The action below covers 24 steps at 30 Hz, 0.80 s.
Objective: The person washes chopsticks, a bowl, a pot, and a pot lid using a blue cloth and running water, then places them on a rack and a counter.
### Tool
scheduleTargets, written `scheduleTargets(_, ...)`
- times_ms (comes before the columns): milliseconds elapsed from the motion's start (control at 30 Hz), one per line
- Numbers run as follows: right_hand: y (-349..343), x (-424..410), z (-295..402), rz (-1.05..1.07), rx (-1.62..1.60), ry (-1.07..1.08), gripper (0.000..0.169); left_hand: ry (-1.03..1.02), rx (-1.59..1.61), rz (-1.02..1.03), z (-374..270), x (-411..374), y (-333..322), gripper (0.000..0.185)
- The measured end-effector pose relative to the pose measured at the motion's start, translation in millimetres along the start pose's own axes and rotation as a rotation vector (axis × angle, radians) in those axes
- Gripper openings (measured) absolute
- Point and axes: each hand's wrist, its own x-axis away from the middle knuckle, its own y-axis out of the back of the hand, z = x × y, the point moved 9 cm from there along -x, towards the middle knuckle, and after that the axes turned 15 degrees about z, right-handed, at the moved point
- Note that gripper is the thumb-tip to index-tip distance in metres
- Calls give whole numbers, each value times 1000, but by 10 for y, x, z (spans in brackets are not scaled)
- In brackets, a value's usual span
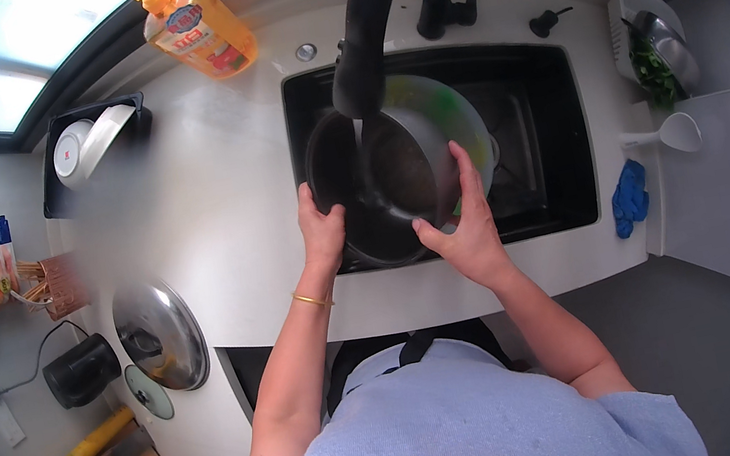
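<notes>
A dark metal pot [365, 228] is tipped over the black sink [561, 135], its mouth turned toward me and to the left. My left hand [324, 235] grips its left rim, with the thumb on the inside. On the other side, my right hand [467, 224] holds the pot's wall, fingers spread along the outside and thumb near the rim. A thin stream of water [359, 134] falls into the pot from the black faucet [359, 79]. Partly hidden behind the pot, a translucent basin [449, 103] with green and yellow patches sits in the sink.
An orange dish-soap bottle [206, 32] stands at the back left. Pot lids [164, 336] lie on the left counter near white bowls [94, 144] in a black rack. At right are a blue cloth [630, 199], a white ladle [678, 133] and leafy greens [652, 71].
</notes>
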Motion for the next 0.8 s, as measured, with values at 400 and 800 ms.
scheduleTargets(400,22,-30,4,-100,47,19,100,103,-386,-24,-78,-390,11,31)
scheduleTargets(800,374,-201,-1111,94,-780,-309,69,-96,-224,398,-992,125,-479,64)
